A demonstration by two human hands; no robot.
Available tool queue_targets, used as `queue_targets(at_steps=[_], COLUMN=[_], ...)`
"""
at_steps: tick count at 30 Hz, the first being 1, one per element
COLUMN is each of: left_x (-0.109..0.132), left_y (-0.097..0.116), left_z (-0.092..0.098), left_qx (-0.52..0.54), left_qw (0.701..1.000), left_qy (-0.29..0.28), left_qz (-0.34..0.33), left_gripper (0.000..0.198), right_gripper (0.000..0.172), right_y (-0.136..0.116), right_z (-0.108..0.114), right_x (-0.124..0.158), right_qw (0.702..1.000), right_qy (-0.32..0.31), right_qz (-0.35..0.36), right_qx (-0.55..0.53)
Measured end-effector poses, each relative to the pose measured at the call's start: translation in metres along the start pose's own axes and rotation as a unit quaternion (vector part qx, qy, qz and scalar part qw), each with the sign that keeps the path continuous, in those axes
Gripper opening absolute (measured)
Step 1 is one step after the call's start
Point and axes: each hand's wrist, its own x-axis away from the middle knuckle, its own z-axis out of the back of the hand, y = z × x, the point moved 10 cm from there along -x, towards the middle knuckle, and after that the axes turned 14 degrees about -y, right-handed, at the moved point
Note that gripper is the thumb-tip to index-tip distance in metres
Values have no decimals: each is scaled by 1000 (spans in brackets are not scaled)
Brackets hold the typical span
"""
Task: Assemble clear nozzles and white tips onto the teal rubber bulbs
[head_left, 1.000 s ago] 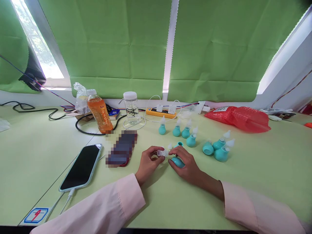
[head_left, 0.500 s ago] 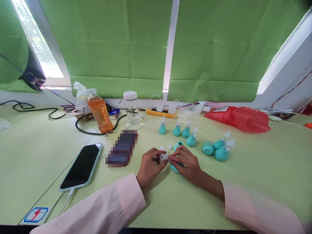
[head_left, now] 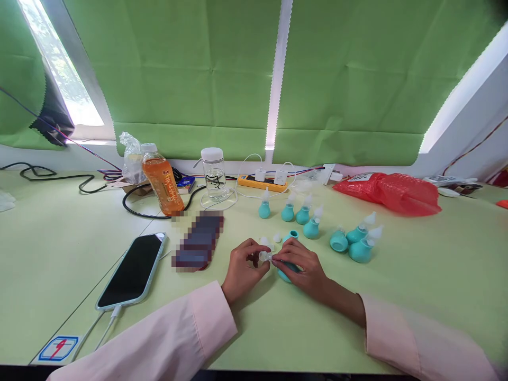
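Note:
Between my two hands is a small clear plastic nozzle piece (head_left: 264,256), its round open end towards the left. Thumb and index finger of my left hand (head_left: 244,270) pinch it from the left. My right hand (head_left: 304,267) grips its other end with the fingertips, which hide that end. Partly beneath my right fingers lies a teal rubber bulb (head_left: 284,275); just behind stands another teal bulb (head_left: 292,235) with an open mouth. Small clear pieces, one a loose tip (head_left: 277,237), lie behind my fingers. Farther back stand several teal bulb nasal aspirators (head_left: 311,228) with clear tips.
To the left lie a charging phone (head_left: 132,271) and a pixelated dark object (head_left: 200,241). At the back are an orange drink bottle (head_left: 163,182), a clear jar (head_left: 215,180), an orange power strip (head_left: 254,183) with cables, and a red plastic bag (head_left: 391,193).
The clear nozzle piece has turned slightly between my fingers, its round opening showing more. My right hand has shifted slightly left. The other things stay in place.

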Motion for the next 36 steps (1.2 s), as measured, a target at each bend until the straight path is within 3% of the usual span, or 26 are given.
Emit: queue_targets(at_steps=[15, 25, 36], left_x=[1, 1, 0], left_y=[-9, -16, -17], left_z=[-5, -11, -10], left_qx=[84, 141, 154], left_qw=[994, 984, 981], left_qy=[-43, -65, -61], left_qz=[49, 84, 103], left_gripper=[18, 14, 12], right_gripper=[11, 10, 9], right_y=[-18, -31, -25], right_z=[-15, -14, -15], right_x=[2, -1, 1], right_qw=[990, 984, 988], right_qy=[-77, -84, -65], right_qz=[65, 84, 70], right_qx=[97, 134, 121])
